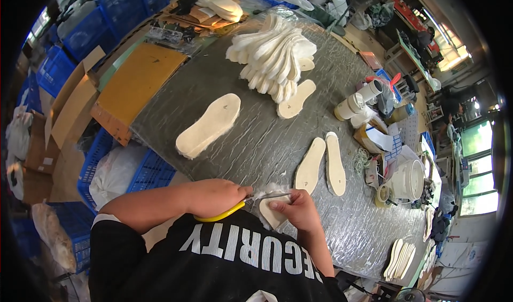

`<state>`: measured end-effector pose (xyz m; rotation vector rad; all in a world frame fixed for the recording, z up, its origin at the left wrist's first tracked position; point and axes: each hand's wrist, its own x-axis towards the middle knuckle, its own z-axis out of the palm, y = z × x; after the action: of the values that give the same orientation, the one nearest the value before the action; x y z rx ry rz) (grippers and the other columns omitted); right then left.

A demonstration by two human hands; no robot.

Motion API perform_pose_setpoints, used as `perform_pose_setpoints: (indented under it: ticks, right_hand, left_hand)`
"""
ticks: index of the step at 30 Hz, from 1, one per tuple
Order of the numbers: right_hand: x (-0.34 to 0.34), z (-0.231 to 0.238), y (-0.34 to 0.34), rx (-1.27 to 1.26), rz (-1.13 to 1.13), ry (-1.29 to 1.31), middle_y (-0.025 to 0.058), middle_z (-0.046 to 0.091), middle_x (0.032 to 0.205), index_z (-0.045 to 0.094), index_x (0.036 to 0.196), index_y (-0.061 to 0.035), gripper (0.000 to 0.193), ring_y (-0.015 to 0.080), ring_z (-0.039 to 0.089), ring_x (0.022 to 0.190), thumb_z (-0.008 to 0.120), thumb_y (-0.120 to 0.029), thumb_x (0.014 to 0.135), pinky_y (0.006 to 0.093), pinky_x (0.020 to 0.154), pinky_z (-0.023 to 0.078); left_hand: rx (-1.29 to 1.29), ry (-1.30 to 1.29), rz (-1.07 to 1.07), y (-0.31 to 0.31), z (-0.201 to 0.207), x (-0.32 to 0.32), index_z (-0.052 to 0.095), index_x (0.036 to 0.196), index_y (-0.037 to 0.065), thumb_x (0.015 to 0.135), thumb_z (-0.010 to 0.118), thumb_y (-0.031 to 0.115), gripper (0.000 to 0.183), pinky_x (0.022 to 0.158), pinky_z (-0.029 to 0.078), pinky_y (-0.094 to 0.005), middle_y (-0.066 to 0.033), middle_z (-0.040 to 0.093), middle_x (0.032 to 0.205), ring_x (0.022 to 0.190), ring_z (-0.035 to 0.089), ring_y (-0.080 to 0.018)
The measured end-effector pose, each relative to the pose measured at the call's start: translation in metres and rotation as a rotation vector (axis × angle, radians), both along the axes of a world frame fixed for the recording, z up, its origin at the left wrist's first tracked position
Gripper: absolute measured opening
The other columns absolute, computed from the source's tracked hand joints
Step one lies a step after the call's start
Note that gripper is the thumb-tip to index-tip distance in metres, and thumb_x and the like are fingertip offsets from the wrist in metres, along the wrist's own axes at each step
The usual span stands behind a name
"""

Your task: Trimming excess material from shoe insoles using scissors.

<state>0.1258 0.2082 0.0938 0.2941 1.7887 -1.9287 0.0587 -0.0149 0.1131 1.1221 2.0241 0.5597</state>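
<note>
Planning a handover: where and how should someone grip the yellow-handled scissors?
Probably by the yellow handle, coming from the person's left: its curved end sticks out below the left hand, while the grey blade points right, toward the right hand.

Yellow-handled scissors (224,214) and insole (271,213) in hands (302,209)

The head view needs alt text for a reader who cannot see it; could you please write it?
The person's left hand holds yellow-handled scissors close to a cream fleece-edged insole in the right hand. Ahead, a dark table bears loose insoles and a fanned heap of white fleecy insoles; blue plastic crates stand at left.
</note>
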Motion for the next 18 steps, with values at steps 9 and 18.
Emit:
perform_pose_setpoints:
  ticks: [9, 18]
  right_hand:
    - [0.000, 0.000, -0.006, 0.015, 0.012, -0.020, 0.0030, 0.063, 0.073, 0.064, 0.086, 0.0041, 0.014, 0.0077, 0.057, 0.063, 0.066, -0.007, 0.077, 0.0222, 0.057, 0.047]
    - [-0.005, 0.002, -0.004, 0.093, 0.148, -0.013, 0.0024, 0.062, 0.073, 0.064, 0.088, 0.0029, 0.018, 0.0062, 0.055, 0.064, 0.067, -0.011, 0.077, 0.0219, 0.058, 0.046]
  left_hand:
    - [-0.096, -0.045, -0.105, -0.007, 0.009, -0.002, 0.043, 0.118, -0.008, 0.086, 0.046, 0.017, 0.040, 0.074, 0.047, -0.0401, -0.0232, 0.059, 0.088, 0.083, 0.059, -0.0344]
    - [0.117, -0.061, 0.014, -0.016, -0.009, 0.003, 0.046, 0.115, -0.006, 0.086, 0.049, 0.022, 0.041, 0.071, 0.045, -0.0410, -0.0228, 0.059, 0.084, 0.080, 0.058, -0.0364]
